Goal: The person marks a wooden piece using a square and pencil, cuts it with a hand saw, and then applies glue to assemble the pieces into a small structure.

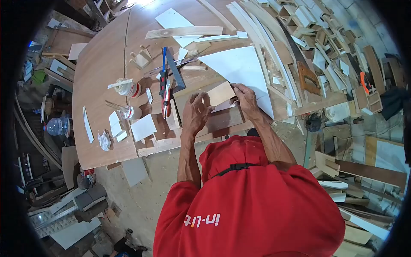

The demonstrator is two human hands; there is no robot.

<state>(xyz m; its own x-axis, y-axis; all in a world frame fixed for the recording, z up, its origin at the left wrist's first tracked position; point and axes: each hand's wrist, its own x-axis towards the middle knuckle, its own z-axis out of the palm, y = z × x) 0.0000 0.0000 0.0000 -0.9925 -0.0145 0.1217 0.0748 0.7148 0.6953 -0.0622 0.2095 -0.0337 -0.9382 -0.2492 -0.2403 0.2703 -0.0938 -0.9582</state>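
Observation:
A small pale rectangular wooden block [221,93] is held up at the table's front edge. My right hand [247,102] grips its right end, thumb and fingers closed around the corner. At the block's left end is my left hand [197,112], fingers bent and touching that edge; their exact hold is partly hidden. Beneath both hands lies a brown wooden board [222,120]. Behind the block a large white panel [242,66] rests on the table. Left of my left hand lie a red-and-black tool [166,98] and a metal square [175,70].
On the wooden table [100,64] stand two glue containers [128,88] with sticks. White offcuts [143,127] and a crumpled white bag [104,140] lie at front left. A handsaw [309,79] and long strips [265,47] line the right side. Wood scraps [317,25] pile beyond.

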